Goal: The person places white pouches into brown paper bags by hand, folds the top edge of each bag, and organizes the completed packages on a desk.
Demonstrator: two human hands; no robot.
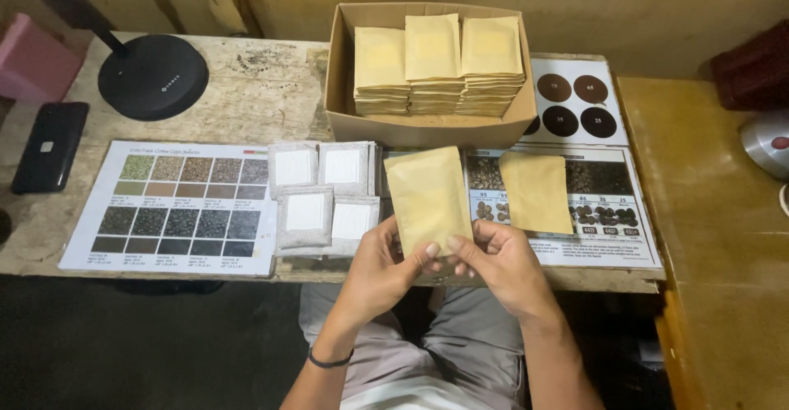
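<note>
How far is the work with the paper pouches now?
Done, it seems: one tan pouch lies apart on the chart at the right. In hand: the left hand and the right hand hold another tan pouch upright by its bottom edge. Left: four groups of white sachets lie on the table, and three stacks of pouches fill the cardboard box.

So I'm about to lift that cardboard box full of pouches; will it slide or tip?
The cardboard box looks low and wide, so tipping seems unlikely. Three pouch stacks probably add weight, so it may drag across the rough table.
</note>
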